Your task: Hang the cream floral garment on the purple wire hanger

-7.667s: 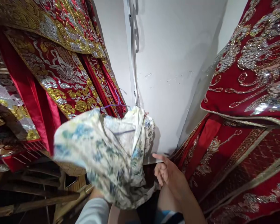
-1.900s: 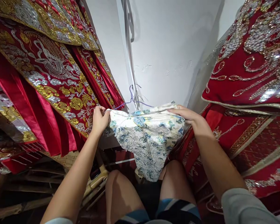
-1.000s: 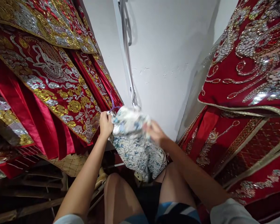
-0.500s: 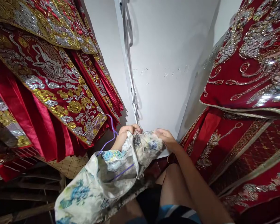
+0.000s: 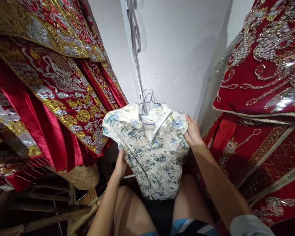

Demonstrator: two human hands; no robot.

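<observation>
A cream shirt (image 5: 159,157) with blue and green flowers is spread upright over my lap, its collar at the top and its V-shaped opening facing me. Inside its shoulders sits a purple hanger (image 5: 151,101); the hook stands up above the collar, and part of the lower bar shows through the neck. My right hand (image 5: 193,131) is closed on the shirt's right sleeve edge, thumb in front. At the left side, below the other sleeve, my left hand (image 5: 120,163) grips the fabric, its fingers mostly hidden behind the cloth.
Red garments with gold and silver embroidery (image 5: 71,98) hang close on the left. More red beaded garments (image 5: 260,82) hang on the right. Ahead is a white wall (image 5: 174,49) with a metal upright (image 5: 132,49). Wooden bars (image 5: 46,218) stand low at left.
The shirt was bunched and tilted to the left; now it is upright, spread and facing me, with the hanger inside. My left hand moved down and left, my right hand up and right.
</observation>
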